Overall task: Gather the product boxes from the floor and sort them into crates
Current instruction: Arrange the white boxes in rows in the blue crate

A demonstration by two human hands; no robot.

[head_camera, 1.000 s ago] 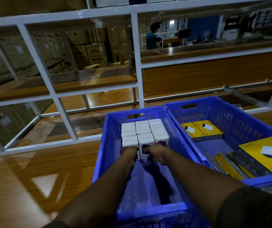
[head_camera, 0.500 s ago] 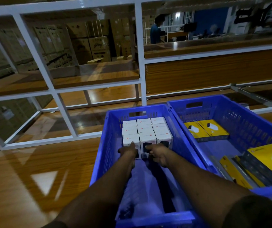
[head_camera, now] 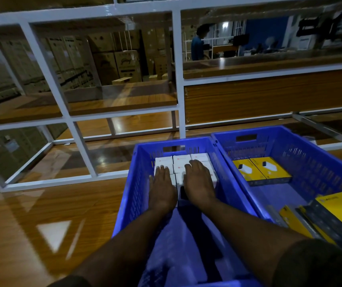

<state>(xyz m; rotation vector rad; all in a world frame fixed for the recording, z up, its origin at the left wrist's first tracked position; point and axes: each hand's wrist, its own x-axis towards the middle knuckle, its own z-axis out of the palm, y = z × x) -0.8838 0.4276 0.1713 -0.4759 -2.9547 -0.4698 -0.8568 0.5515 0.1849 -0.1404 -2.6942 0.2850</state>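
Glossy wooden flooring (head_camera: 41, 214) is being seen under two blue crates set side by side, with a white-framed glass partition (head_camera: 79, 141) standing beyond them. Stacked cardboard cartons (head_camera: 112, 63) and a person in a blue shirt (head_camera: 198, 45) are being seen through the glass.

Both hands are being held palm-down inside the left crate (head_camera: 128, 204). The left hand (head_camera: 162, 187) is being laid flat, fingers straight and released, on the near left part of a block of white product boxes (head_camera: 181, 160). The right hand (head_camera: 198, 183) is being rested likewise, fingers extended and gripping nothing, on the near right part of the same block. The white boxes are being kept packed at the far end of that crate, directly under and just beyond the fingertips; the far row is being left uncovered ahead of the fingers.

To the right of the right hand's fingers, in the right crate (head_camera: 311, 162), two yellow boxes (head_camera: 263, 168) are being seen lying flat side by side. More yellow and dark boxes (head_camera: 331, 216) are being seen piled nearer the wrist side.
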